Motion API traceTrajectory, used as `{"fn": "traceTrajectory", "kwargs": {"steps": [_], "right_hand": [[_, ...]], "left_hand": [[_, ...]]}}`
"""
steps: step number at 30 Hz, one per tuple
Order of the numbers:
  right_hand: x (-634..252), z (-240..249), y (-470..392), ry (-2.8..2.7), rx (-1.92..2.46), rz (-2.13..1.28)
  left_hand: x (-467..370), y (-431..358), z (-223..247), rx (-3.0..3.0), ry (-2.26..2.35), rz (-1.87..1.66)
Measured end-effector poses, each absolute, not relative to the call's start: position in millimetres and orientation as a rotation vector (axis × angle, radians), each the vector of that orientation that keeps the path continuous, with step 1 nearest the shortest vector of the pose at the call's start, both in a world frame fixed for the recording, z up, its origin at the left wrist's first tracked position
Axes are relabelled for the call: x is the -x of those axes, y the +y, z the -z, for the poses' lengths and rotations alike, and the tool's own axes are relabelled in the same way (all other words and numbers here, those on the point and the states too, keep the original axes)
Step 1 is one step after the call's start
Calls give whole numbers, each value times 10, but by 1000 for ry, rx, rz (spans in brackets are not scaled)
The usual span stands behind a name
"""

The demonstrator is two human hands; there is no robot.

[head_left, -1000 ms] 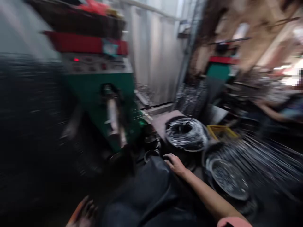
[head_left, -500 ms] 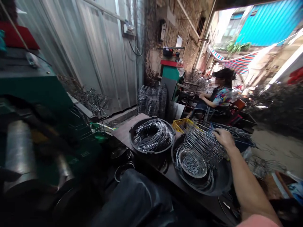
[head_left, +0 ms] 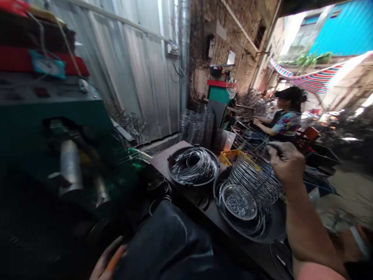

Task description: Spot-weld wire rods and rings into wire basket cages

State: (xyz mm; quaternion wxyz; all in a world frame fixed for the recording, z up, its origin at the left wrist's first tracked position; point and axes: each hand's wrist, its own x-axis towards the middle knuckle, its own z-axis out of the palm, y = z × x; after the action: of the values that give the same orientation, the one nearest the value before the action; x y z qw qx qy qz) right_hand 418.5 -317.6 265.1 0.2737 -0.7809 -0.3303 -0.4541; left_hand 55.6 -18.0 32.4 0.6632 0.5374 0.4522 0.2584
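Observation:
My right hand [head_left: 287, 159] is raised over the right side of a black basin [head_left: 275, 221], its fingers pinched on a wire frame piece. In that basin stand coiled wire rings [head_left: 253, 177] and a clear bowl [head_left: 239, 201] of small metal pieces. To its left, another black basin [head_left: 192, 184] holds a loose bundle of wire loops [head_left: 194, 165]. My left hand [head_left: 107, 260] is low at the bottom edge, beside a dark-covered knee, with fingers wrapped round an orange handle [head_left: 115, 258].
A green machine [head_left: 26, 136] with metal cylinders fills the left. Stacked wire rings [head_left: 196, 124] stand by the metal wall. A yellow crate [head_left: 233, 156] is behind the basins. A person [head_left: 287, 116] sits at the back right.
My right hand has risen from the coiled rings, and a wire frame now shows at its fingers. My left hand has come into view with the orange handle. The view has turned left.

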Motion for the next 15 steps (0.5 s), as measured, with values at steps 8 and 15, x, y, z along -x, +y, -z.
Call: {"fn": "traceTrajectory", "kwargs": {"steps": [8, 15], "right_hand": [[-3042, -1679, -1754, -1066, 1656, -354], [-2122, -700, -902, -920, 1376, -1009]], "left_hand": [[-784, -927, -1071, -1358, 787, -697], [-458, -760, -955, -1072, 1201, -902]]}}
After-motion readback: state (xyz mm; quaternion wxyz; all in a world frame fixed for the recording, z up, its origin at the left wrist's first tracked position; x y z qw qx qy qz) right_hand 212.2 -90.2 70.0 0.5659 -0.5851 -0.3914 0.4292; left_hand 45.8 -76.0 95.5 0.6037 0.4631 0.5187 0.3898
